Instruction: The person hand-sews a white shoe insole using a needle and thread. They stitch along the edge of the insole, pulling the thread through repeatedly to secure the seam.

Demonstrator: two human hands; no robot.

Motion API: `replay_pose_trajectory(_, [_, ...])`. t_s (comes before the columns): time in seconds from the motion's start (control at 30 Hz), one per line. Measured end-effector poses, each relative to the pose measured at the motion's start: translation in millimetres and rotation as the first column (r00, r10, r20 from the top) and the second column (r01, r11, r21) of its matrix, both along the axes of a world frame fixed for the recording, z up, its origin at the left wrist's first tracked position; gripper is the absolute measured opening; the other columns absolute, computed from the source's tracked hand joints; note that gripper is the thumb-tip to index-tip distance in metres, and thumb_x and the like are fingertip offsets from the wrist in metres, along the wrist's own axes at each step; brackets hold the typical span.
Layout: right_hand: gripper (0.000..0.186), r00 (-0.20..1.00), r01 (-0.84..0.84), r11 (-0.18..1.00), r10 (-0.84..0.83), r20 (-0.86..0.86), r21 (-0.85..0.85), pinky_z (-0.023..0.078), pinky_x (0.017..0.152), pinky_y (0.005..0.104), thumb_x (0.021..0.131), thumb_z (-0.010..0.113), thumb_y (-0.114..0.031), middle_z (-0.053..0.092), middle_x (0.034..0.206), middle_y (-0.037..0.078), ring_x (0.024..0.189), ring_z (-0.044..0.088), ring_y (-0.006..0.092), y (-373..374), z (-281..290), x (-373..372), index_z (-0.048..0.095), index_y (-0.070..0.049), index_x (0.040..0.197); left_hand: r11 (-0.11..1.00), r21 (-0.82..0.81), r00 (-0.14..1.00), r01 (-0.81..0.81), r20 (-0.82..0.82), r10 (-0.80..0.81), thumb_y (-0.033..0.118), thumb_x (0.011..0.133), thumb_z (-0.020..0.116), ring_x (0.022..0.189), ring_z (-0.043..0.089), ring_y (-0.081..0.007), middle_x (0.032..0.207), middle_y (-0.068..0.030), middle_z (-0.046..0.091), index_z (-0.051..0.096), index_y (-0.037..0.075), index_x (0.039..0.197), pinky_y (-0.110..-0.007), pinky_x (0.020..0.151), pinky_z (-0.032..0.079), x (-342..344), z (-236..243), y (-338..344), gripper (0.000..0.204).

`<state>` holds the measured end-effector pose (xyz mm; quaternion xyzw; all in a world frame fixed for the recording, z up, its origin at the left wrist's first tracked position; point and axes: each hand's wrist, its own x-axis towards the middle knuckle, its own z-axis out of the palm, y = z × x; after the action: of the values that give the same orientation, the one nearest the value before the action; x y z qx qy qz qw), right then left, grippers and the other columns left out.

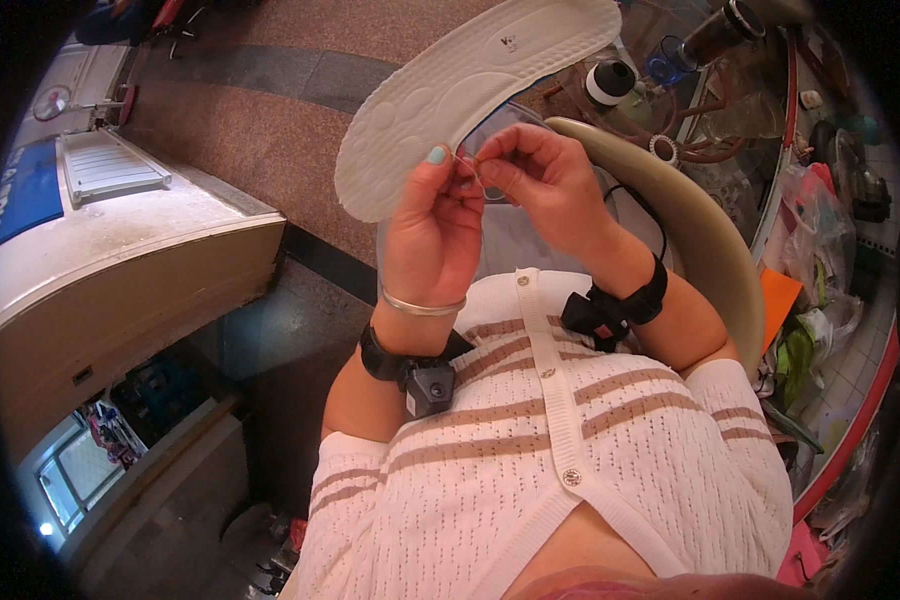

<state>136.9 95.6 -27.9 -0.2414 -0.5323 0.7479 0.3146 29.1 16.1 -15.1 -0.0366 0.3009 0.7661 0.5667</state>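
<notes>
My left hand is closed at the lower edge of a large, curved, off-white insole, its thumb lying over the insole's face. The insole is quilted with raised rounded pads, and a thin blue edge shows along its inner curve. Against the left fingertips, my right hand is closed in a pinch. A fine, pale thread runs between the two hands. Whatever else sits between the right fingertips is too small to make out.
At right, a beige chair back curves around me. Beyond it, a glass-topped table holds a black-and-white jar and a dark tumbler. Plastic bags and an orange sheet lie farther right. A white counter stands left.
</notes>
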Motion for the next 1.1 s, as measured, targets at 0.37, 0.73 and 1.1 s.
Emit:
replay_pose_trajectory(0.37, [0.009,0.991,0.023,0.980,-0.048,-0.126,-0.196,0.038,0.050,0.0181,0.080,0.058,-0.006,0.060,0.074,0.002,0.061,0.049,0.0040,-1,-2,-1,0.059,0.001,0.086,0.999,-0.041,0.960,0.019,-0.278,-0.029,0.009,0.082,0.057,0.079,0.054,-0.0122,0.086,-0.0054,0.060,0.058,0.002,0.091,-0.024,0.075,0.042,9,4,3,0.012])
replay_pose_trajectory(0.73, [0.006,0.912,0.312,0.695,-0.410,0.001,0.648,0.043,0.056,0.0259,0.071,0.065,-0.005,0.057,0.076,0.006,0.063,0.054,0.0168,11,14,6,0.060,-0.004,0.074,0.987,-0.130,0.964,-0.098,-0.258,0.062,0.004,0.079,0.059,0.081,0.055,-0.0118,0.090,-0.0040,0.059,0.056,0.003,0.098,-0.023,0.071,0.043,7,0,2,0.019])
replay_pose_trajectory(1.1, [0.008,0.926,0.292,0.543,-0.365,-0.091,0.787,0.042,0.060,0.0331,0.068,0.063,-0.002,0.052,0.075,0.010,0.070,0.051,0.0276,15,14,0,0.056,-0.003,0.073,0.991,-0.122,0.943,-0.052,-0.333,0.009,0.007,0.079,0.060,0.080,0.056,-0.0125,0.089,-0.0047,0.060,0.056,0.004,0.097,-0.023,0.071,0.043,14,3,2,0.018])
